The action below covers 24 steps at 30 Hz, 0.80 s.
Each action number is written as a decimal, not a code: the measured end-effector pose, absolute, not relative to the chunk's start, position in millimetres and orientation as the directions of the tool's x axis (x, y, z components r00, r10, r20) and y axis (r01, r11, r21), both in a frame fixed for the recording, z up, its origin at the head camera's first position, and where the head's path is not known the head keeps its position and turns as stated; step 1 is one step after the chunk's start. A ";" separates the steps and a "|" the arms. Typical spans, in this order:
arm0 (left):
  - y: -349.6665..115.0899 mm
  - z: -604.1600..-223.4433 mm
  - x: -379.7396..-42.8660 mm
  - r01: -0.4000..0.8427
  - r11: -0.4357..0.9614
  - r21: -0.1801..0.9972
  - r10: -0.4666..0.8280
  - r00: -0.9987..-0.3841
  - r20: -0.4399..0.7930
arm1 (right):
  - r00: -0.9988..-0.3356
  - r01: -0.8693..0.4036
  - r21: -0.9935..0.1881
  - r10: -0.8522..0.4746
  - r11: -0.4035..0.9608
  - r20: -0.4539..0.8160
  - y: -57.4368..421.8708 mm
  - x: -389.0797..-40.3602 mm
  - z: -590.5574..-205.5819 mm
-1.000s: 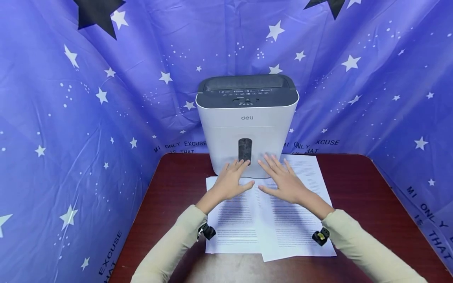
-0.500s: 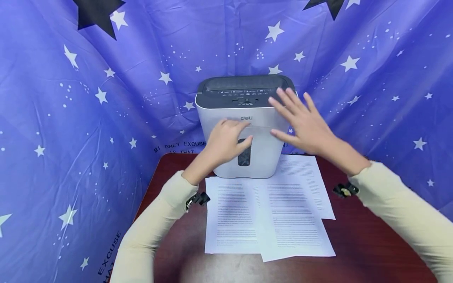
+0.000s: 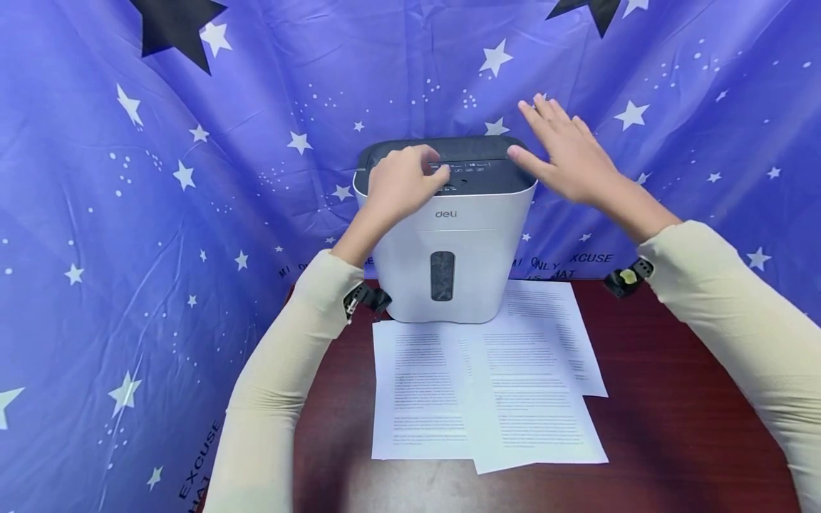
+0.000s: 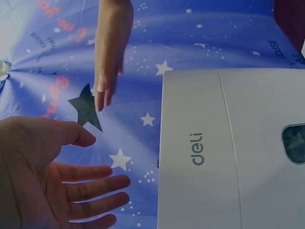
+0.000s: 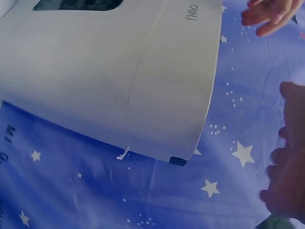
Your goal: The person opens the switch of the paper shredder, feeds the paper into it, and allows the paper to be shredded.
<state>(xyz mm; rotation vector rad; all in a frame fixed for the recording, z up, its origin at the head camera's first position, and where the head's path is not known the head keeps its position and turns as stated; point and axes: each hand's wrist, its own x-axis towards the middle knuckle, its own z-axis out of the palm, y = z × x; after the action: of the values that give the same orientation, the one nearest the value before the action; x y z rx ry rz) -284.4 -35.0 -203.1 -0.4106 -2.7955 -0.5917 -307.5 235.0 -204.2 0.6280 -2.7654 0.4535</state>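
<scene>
A white paper shredder with a dark grey top stands upright at the back of the table. My left hand hovers above the left of that top, fingers relaxed and slightly bent, holding nothing. In the left wrist view, a gap separates this hand from the shredder's white front. Near the top's right end, my right hand is raised with its fingers extended and nothing in them. The right wrist view shows the right hand apart from the shredder.
Several printed paper sheets overlap in front of the shredder and beside its right base. They lie on a dark red table. A blue curtain with stars surrounds the table's back and sides. A black camera is strapped to each wrist.
Both hands have risen from low in front of the shredder to the height of its top. The right hand has also moved outward to the right. Shredder and sheets stay put.
</scene>
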 end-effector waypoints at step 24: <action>-16.4 -183.9 -331.8 0.030 0.898 0.439 0.086 -0.990 -0.108 | -0.949 -0.018 -0.730 -0.242 0.683 -0.203 240.6 -356.9 -211.3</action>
<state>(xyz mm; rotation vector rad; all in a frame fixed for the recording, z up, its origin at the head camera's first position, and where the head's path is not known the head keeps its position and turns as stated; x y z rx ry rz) -331.8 -16.4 -183.9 -0.0971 -3.1817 -0.7321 -356.9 240.6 -211.3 0.2478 -3.1395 1.3558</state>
